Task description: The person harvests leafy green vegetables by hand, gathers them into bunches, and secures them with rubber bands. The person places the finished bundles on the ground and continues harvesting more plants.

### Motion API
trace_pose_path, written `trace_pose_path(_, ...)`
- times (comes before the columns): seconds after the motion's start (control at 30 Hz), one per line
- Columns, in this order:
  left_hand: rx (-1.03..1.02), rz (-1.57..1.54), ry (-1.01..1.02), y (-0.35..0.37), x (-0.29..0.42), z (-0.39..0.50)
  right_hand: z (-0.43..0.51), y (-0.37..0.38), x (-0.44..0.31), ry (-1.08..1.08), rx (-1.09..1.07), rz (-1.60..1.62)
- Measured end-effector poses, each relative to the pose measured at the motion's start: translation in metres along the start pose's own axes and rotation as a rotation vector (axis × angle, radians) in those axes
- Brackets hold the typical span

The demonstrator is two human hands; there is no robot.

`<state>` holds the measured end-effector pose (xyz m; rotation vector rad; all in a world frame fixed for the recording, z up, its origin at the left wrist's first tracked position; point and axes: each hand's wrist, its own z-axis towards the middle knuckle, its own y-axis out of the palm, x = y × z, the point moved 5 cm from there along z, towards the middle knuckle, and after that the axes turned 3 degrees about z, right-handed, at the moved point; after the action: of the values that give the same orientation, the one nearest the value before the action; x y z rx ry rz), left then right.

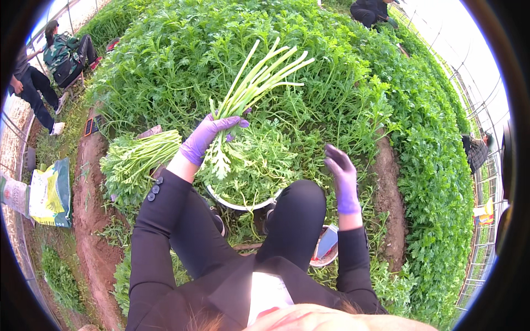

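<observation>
My left hand point(213, 134), in a thin purple glove, is closed around a bunch of leafy green stalks point(258, 78); their pale cut ends point up and away from me, and the leaves hang below the fist. Under it, between my knees, is a round white-rimmed container point(248, 207) heaped with loose green leaves point(265, 157). My right hand point(341, 171), gloved in purple with darkened fingers, is raised above the plants to the right and holds nothing. A pile of cut stalks point(145, 155) lies left of my left forearm.
Dense leafy plants point(178, 53) grow ahead and to the right. Soil ridges point(93, 194) run on both sides. A small bucket point(325, 258) stands by my right knee. Printed sacks point(49, 194) and a phone-like object point(92, 125) lie left. Several people point(66, 53) are farther off.
</observation>
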<state>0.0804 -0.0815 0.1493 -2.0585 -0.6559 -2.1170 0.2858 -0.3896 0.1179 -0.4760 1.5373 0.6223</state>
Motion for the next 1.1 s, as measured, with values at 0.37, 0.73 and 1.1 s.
trace_pose_path(0.37,0.031,0.039,-0.135,-0.028,0.013,-0.027,0.107,0.187,-0.046,0.084,-0.321,-0.004)
trace_pose_path(0.73,0.247,-0.067,0.041,-0.042,0.009,-0.014,0.179,0.046,-0.047,-0.414,0.557,0.25)
trace_pose_path(1.1,0.3,0.037,-0.05,-0.028,-0.001,-0.017,0.097,0.221,-0.048,-0.363,-0.255,0.061)
